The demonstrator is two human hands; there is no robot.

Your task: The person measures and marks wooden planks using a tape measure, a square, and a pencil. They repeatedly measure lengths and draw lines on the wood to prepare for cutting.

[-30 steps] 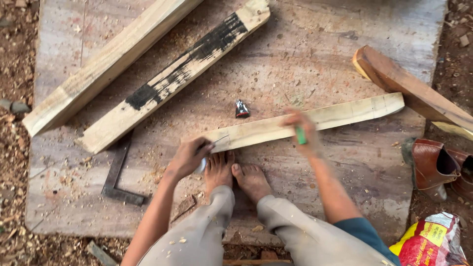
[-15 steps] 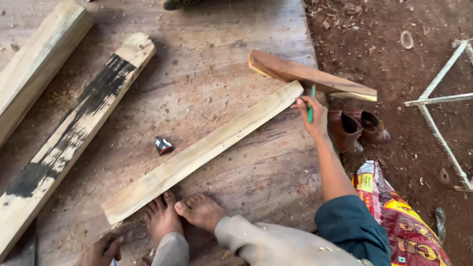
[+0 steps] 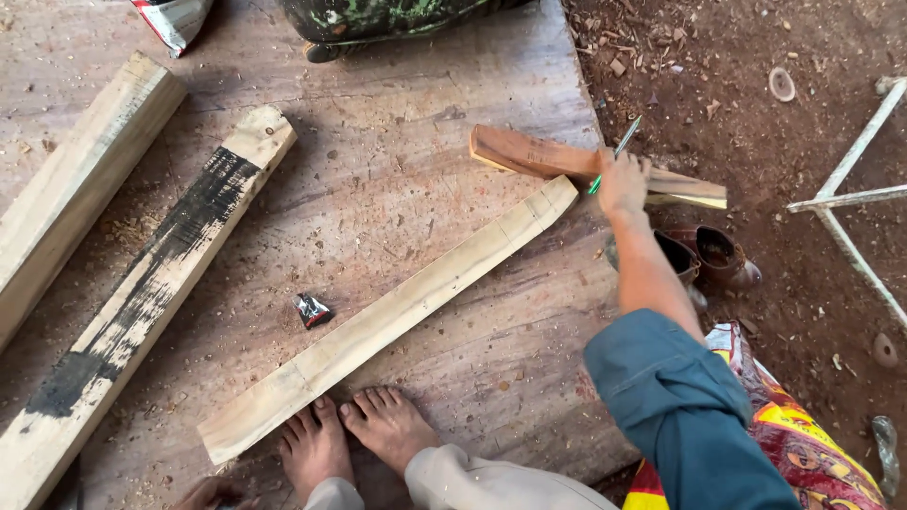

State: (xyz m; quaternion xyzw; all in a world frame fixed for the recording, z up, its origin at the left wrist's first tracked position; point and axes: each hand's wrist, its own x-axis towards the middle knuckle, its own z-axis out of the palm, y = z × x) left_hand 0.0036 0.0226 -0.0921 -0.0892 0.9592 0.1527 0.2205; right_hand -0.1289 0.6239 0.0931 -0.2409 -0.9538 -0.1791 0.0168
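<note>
Two bare feet (image 3: 354, 439) pinning near end of pale plank (image 3: 387, 321), lying diagonal on wooden board (image 3: 397, 170). Right hand (image 3: 622, 184) gripping green pencil (image 3: 614, 156), hovering over reddish wood piece (image 3: 567, 162) at board's right edge, just beyond plank's far end. Left hand (image 3: 210, 493) showing partly at bottom edge, grip impossible to tell. Open room lying between plank and black-painted beam (image 3: 151, 283); small dark wrapper (image 3: 313, 310) sitting there.

Sawdusty plywood sheet (image 3: 397, 170) under pale planks (image 3: 397, 316).
</note>
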